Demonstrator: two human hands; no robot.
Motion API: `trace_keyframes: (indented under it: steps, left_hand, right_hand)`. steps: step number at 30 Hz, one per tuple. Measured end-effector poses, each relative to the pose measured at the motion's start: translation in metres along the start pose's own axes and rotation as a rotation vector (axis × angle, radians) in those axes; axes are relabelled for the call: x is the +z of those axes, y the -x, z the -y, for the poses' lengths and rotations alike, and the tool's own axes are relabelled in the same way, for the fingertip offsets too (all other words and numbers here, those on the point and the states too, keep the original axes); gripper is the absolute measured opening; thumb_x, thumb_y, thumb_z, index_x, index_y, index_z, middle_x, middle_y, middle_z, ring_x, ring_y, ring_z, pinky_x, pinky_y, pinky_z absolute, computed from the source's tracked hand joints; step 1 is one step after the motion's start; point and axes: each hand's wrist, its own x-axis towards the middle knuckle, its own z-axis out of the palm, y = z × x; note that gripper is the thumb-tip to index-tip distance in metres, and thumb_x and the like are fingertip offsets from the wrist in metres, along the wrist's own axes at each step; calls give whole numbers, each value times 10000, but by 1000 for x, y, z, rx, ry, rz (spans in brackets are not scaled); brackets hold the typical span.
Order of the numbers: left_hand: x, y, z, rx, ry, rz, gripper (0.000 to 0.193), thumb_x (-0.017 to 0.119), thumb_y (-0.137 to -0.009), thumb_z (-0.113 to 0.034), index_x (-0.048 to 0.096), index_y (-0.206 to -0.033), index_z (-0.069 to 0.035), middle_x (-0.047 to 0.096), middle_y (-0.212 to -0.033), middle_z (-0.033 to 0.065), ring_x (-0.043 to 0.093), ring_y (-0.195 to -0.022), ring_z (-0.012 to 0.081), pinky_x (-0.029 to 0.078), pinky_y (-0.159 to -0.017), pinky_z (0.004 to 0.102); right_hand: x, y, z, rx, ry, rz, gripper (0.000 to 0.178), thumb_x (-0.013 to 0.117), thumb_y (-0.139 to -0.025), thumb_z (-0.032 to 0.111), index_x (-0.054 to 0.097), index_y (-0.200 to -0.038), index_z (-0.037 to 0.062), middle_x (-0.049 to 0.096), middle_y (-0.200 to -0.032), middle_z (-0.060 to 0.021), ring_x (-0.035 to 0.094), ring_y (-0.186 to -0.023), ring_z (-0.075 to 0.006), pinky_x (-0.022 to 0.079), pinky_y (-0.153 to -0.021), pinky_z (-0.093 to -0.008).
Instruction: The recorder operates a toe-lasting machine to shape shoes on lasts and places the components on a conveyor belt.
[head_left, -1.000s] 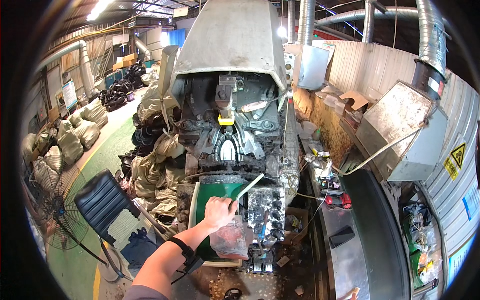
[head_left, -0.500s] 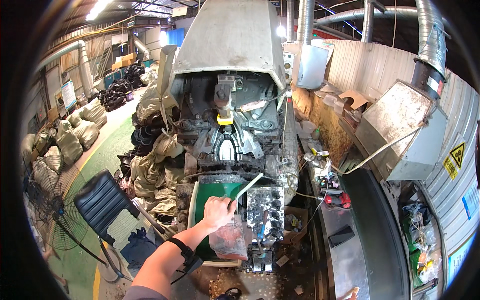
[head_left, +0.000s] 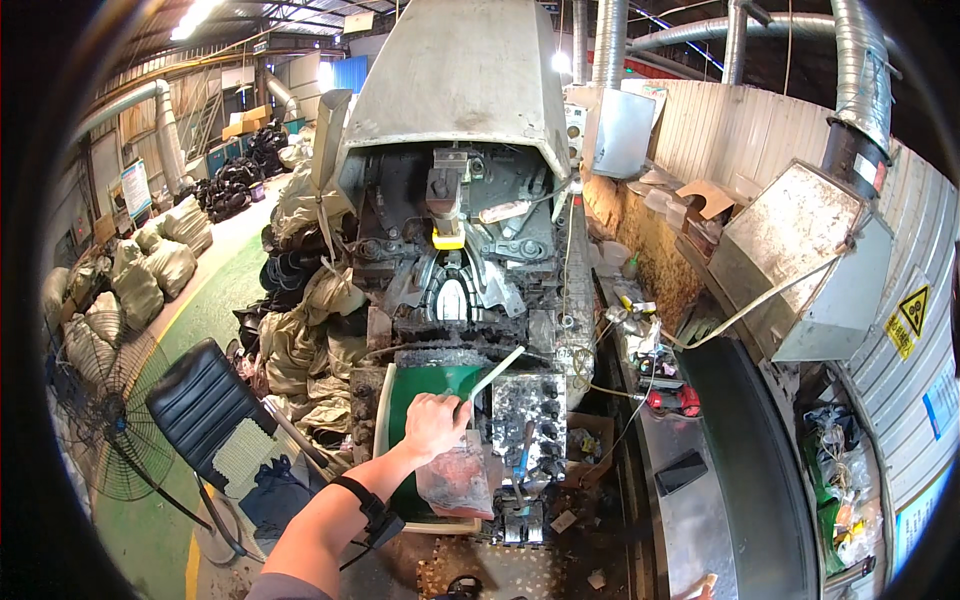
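My left hand (head_left: 436, 424) reaches in from the lower left, fingers curled round a pale, straight stick (head_left: 498, 369). The stick's free end points up and to the right, toward the machine. Below the hand are a green surface with a cream rim (head_left: 383, 420) and a worn reddish-grey sheet (head_left: 452, 483). A grey-hooded machine (head_left: 450, 90) stands in front, with a yellow-edged part (head_left: 448, 241) above a rounded metal form (head_left: 453, 298). Of my right hand (head_left: 708, 585), only a small part shows at the bottom edge by a metal plate; its grip is hidden.
A black chair (head_left: 205, 405) and a fan (head_left: 115, 415) stand at left, with filled sacks (head_left: 290, 355) beside the machine. At right run a dark belt (head_left: 750, 450) and a metal plate (head_left: 690, 520) carrying a flat black rectangle (head_left: 682, 472). A metal hood (head_left: 800, 240) hangs behind.
Almost nothing differs. The view has shifted very slightly; my left hand keeps its hold on the pale stick in the same place.
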Motion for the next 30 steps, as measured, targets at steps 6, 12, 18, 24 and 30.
trace_keyframes:
  steps: [6, 12, 18, 24, 30]
  left_hand:
    - [2, 0, 1, 1, 13, -12, 324, 610, -901, -262, 654, -681, -28, 669, -688, 161, 659, -651, 341, 513, -743, 441]
    - [5, 1, 3, -13, 24, -1, 326, 608, -902, -264, 663, -688, -24, 672, -697, 164, 660, -661, 345, 512, -756, 443]
    - [4, 1, 2, -13, 17, 4, 325, 609, -902, -267, 668, -696, -23, 677, -709, 162, 661, -666, 341, 512, -763, 437]
    - [1, 2, 0, -11, 15, 11, 326, 611, -902, -266, 660, -687, -25, 678, -715, 158, 662, -663, 334, 513, -756, 434]
    - [1, 0, 0, 2, 15, -3, 323, 615, -899, -261, 655, -682, -25, 675, -702, 154, 661, -655, 335, 514, -750, 433]
  right_hand:
    - [1, 4, 3, -18, 11, -27, 1512, 967, -457, 475, 40, -1572, 46, 138, -1613, -250, 230, -1484, -337, 319, -1194, -387]
    - [3, 6, 4, -33, 21, -53, 1516, 969, -454, 470, 39, -1570, 37, 120, -1619, -244, 213, -1491, -331, 304, -1202, -382]
    - [1, 1, 3, -23, -17, 5, 1536, 978, -438, 455, 29, -1563, 15, 60, -1633, -220, 156, -1508, -310, 262, -1221, -371]
    - [10, -4, -2, -25, -26, 29, 1570, 972, -429, 494, -9, -1568, 41, 47, -1638, -210, 119, -1516, -300, 240, -1231, -379]
    - [13, -7, -5, -55, 1, 6, 1601, 968, -419, 514, -49, -1567, 58, 25, -1642, -200, 84, -1522, -293, 221, -1238, -379]
